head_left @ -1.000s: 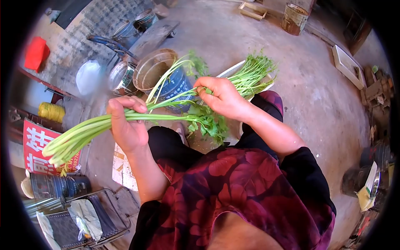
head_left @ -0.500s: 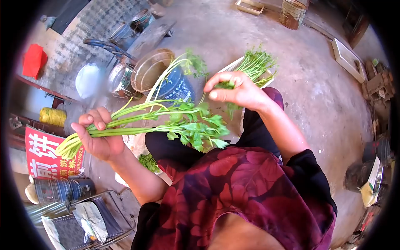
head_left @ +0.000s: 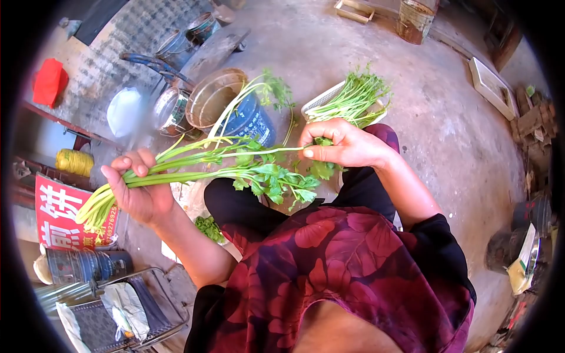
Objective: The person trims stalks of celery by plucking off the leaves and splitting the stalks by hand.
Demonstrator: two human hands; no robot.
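Observation:
My left hand (head_left: 144, 197) is wrapped round a bunch of celery (head_left: 194, 175), its pale stalk ends sticking out to the left and its leaves spreading to the right. My right hand (head_left: 350, 146) pinches the leafy end of one thin celery stalk (head_left: 276, 150), which stretches back toward the bunch. Some green leaves (head_left: 322, 167) hang under the right fingers. Beyond that hand, a white basket (head_left: 307, 110) holds more thin celery (head_left: 356, 97). Several stalks lean over a blue bucket (head_left: 253, 123) behind the bunch.
A brown basin (head_left: 200, 106) rests against the blue bucket. Below my left forearm lie green leaves (head_left: 210, 228). To the left stand a red sign (head_left: 56, 215) and a chair (head_left: 159, 320) with bags on it. A rusty bucket (head_left: 414, 23) stands far back.
My right hand has moved slightly lower and now grips a celery stalk pulled straight from the bunch. More of the white basket shows. My left hand stays nearly in place.

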